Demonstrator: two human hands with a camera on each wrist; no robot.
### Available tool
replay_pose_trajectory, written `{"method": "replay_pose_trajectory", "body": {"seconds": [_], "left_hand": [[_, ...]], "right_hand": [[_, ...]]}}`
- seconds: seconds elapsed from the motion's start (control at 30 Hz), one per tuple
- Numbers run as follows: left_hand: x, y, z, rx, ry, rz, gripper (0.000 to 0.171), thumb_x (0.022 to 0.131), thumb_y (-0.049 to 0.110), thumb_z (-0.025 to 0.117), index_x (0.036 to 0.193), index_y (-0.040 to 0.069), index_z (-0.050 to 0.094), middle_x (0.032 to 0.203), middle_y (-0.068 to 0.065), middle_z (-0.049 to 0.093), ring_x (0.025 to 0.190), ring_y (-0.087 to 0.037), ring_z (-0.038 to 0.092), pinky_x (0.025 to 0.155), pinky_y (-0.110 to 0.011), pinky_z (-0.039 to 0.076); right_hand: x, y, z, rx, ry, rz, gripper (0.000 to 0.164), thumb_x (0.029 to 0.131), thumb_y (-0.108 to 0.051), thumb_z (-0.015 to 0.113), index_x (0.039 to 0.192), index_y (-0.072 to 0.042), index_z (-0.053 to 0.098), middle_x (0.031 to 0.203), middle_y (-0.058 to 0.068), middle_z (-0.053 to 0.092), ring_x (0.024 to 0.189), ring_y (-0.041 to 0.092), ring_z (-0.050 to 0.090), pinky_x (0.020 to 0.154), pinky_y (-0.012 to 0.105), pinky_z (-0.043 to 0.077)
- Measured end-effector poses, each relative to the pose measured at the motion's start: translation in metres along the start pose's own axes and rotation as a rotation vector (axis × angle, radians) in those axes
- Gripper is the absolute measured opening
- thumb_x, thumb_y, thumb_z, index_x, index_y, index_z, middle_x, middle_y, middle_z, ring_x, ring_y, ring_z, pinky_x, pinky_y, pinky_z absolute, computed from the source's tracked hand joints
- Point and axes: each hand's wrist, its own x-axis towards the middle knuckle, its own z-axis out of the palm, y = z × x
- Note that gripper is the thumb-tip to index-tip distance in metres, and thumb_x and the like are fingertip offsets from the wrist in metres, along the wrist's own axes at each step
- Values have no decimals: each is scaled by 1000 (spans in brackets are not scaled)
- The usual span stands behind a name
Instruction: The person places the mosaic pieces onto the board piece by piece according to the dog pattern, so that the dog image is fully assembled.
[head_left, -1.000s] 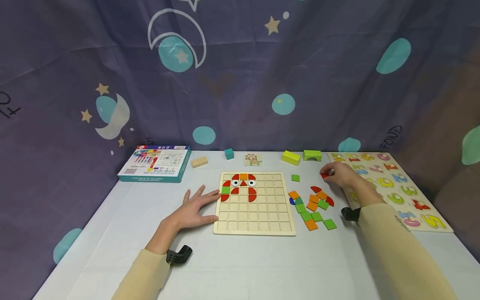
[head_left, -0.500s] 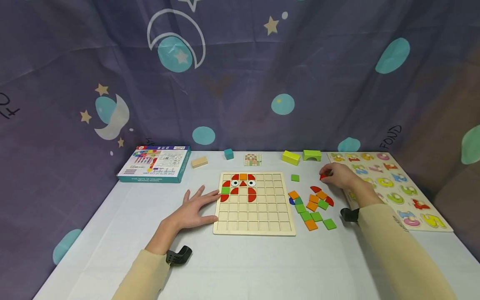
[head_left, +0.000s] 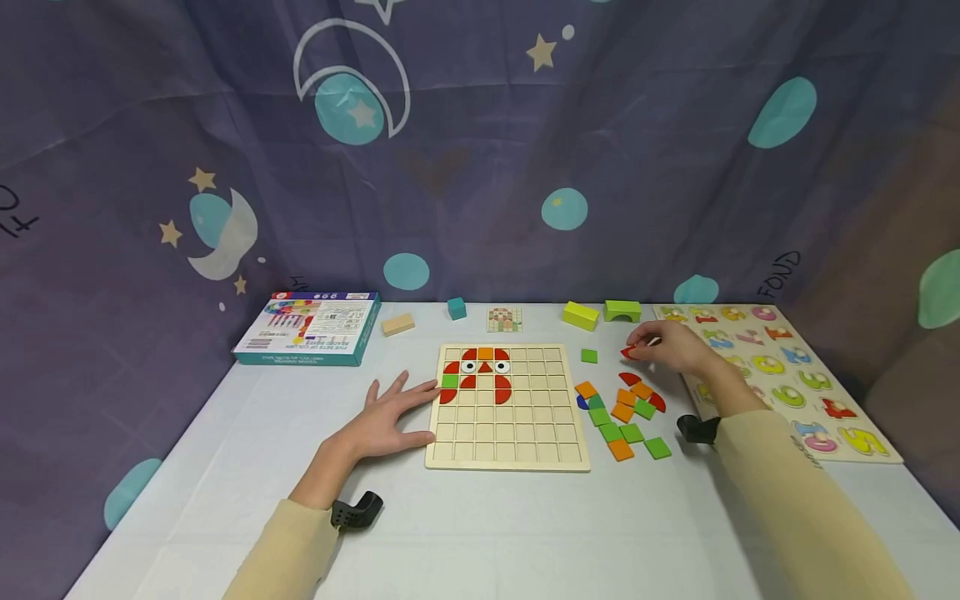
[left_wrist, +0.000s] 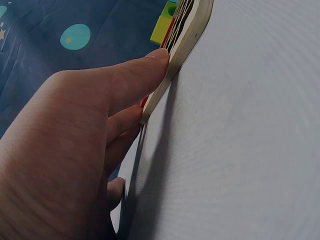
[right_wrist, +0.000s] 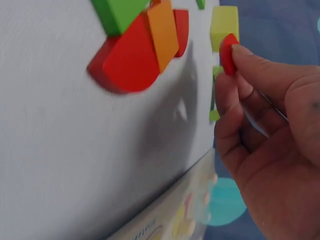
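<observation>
My right hand point(head_left: 670, 347) pinches a red quarter-circle tile point(right_wrist: 228, 54) between thumb and fingertips, held above the table to the right of the wooden grid board point(head_left: 508, 463). The left hand point(head_left: 381, 421) lies with fingers spread, its thumb and fingertips touching the board's left edge. In the left wrist view the thumb rests against the board's side point(left_wrist: 187, 45). Red tiles point(head_left: 503, 389), an orange tile point(head_left: 486, 353), a green tile point(head_left: 449, 381) and two eye tiles point(head_left: 502, 367) fill cells in the board's upper left.
Loose green tiles point(head_left: 657, 448), orange tiles point(head_left: 620, 450) and red tiles point(head_left: 629, 379) lie right of the board. A number puzzle point(head_left: 806, 379) stands further right. Behind are a pattern card point(head_left: 505, 319), a yellow block point(head_left: 581, 315), a green arch point(head_left: 622, 311) and a teal cube point(head_left: 457, 308); a box point(head_left: 307, 329) lies left.
My right hand has moved a little left toward the board with the red tile, which now shows more clearly. The left hand stays in place.
</observation>
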Motion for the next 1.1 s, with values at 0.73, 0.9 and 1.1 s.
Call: {"method": "replay_pose_trajectory", "body": {"seconds": [0.73, 0.9, 1.1], "left_hand": [[2, 0, 0, 8, -5, -13, 75, 88, 56, 70, 152, 23, 49, 160, 7, 36, 153, -36, 8, 114, -67, -7], [1, 0, 0, 11, -9, -10, 75, 88, 55, 70, 152, 23, 49, 161, 7, 36, 153, -36, 8, 113, -68, -7], [1, 0, 0, 6, -6, -15, 74, 88, 55, 70, 152, 22, 50, 160, 7, 37, 153, -36, 9, 113, -68, -7]], "right_hand": [[5, -56, 43, 188, -65, -144, 21, 94, -22, 74, 103, -4, 71, 95, 8, 69, 84, 25, 61, 74, 34, 52], [9, -66, 57, 211, -90, -166, 18, 94, -19, 74, 101, -3, 71, 96, 8, 69, 86, 25, 60, 76, 34, 52], [11, -85, 73, 224, -114, -146, 14, 94, -15, 73, 100, -3, 70, 94, 8, 68, 81, 25, 61, 74, 35, 53]]}}
